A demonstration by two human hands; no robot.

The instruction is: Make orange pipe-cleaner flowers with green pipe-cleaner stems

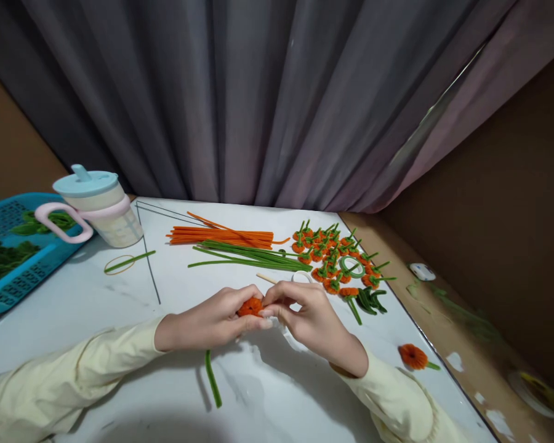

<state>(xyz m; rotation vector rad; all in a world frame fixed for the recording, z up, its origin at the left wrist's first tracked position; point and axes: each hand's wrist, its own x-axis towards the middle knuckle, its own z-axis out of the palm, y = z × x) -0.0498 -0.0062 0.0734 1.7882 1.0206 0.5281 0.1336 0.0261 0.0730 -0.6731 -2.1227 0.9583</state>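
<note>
Between the thumb and fingers of my left hand (pixel 216 317) is a small round orange pipe-cleaner pumpkin (pixel 250 307), its ribbed face turned up. My right hand (pixel 300 311) pinches at the pumpkin's right edge, thumb and forefinger pressed together. A green pipe-cleaner piece (pixel 213 378) shows below my left hand; whether it joins the pumpkin is hidden. Beyond the hands lie a bundle of orange pipe cleaners (pixel 221 236) and a bundle of green pipe cleaners (pixel 253 255). Many similar finished pumpkins (pixel 321 251) with green stems cluster at the right.
A lidded cup (pixel 113 221) stands at the left beside a blue basket (pixel 32 271) of leafy greens. A green tape roll (pixel 352 266) lies among the pumpkins, near dark green curled pieces (pixel 370 301). One orange pumpkin (pixel 413 356) rests by the table's right edge.
</note>
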